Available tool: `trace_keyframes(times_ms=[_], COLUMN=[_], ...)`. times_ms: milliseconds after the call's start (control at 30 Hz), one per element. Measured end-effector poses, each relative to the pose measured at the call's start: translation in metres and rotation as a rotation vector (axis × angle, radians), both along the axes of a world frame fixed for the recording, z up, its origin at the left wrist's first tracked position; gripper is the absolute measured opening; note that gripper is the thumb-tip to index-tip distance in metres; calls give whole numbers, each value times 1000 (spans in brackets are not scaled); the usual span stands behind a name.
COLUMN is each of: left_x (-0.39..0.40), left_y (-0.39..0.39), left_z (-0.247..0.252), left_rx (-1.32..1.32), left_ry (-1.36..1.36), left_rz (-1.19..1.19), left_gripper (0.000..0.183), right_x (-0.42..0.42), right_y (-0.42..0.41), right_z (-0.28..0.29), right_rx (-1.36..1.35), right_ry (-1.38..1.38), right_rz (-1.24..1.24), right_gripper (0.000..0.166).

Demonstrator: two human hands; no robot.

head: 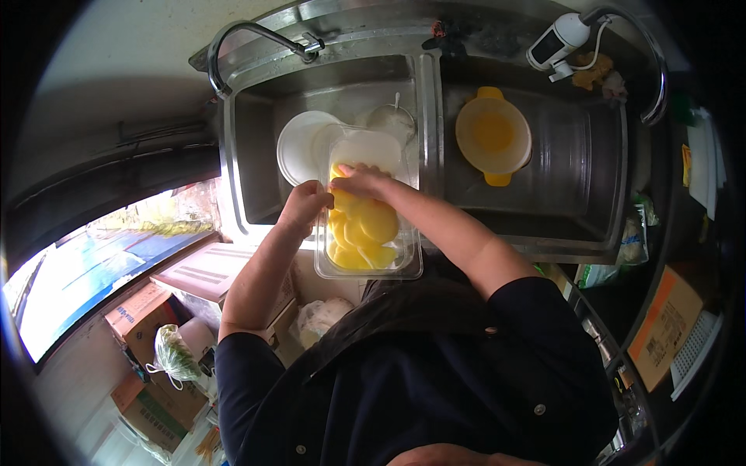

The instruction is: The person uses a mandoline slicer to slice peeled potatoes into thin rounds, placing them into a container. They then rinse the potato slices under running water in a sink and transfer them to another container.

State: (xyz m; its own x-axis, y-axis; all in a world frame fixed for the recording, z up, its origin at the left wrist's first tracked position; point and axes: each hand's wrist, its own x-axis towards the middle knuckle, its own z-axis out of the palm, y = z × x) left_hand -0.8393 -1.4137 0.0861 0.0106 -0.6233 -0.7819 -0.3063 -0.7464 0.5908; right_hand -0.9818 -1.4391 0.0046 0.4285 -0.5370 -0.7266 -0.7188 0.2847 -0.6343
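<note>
A clear rectangular plastic food container [415, 256] spans the front edge of the left sink basin. My left hand [307, 205] is shut on its left rim. Inside lie several smooth yellow food pieces [364, 224], perhaps peeled potatoes, bunched towards the near end. Over their far end reaches my right hand [362, 179], its fingers touching the yellow pieces; whether they grip one is hidden. Cloudy whitish liquid [367, 147] shows at the container's far end. Behind it, partly covered, a round white tub [303, 145] stands in the basin beside a metal strainer or ladle [391, 119].
In the right basin [577, 169] sits a yellow-handled bowl [494, 135] with a whitish inside. A curved faucet [262, 32] rises at the left, and a white tap unit [559, 42] at the right. Cardboard boxes [143, 309] and a bag of greens [176, 355] stand to my left.
</note>
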Motion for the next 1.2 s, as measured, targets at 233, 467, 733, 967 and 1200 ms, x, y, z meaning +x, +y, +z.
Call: trace_keyframes(times_ms=[233,467,733,967,1200], left_x=[-5,-13,-37,-35,-34], left_y=[-8,-18,-29,-27,-38], left_z=[2,1,24,26,17], left_rx=[4,10,80,134,114], left_ry=[-76,-143,-199,-271,-239], left_rz=[-65,-127,-106,-134,-134], left_gripper=[12,14,10,10,21], right_x=[4,2,3,14,9], right_y=[6,5,2,12,-5], right_z=[-13,-14,-22,-34,-45], right_rx=[-66,-120,-89,8,-1], right_ry=[-44,-36,-115,-185,-220], right_rz=[-98,-159,-213,-217,-229], right_gripper=[79,72,70,73,74])
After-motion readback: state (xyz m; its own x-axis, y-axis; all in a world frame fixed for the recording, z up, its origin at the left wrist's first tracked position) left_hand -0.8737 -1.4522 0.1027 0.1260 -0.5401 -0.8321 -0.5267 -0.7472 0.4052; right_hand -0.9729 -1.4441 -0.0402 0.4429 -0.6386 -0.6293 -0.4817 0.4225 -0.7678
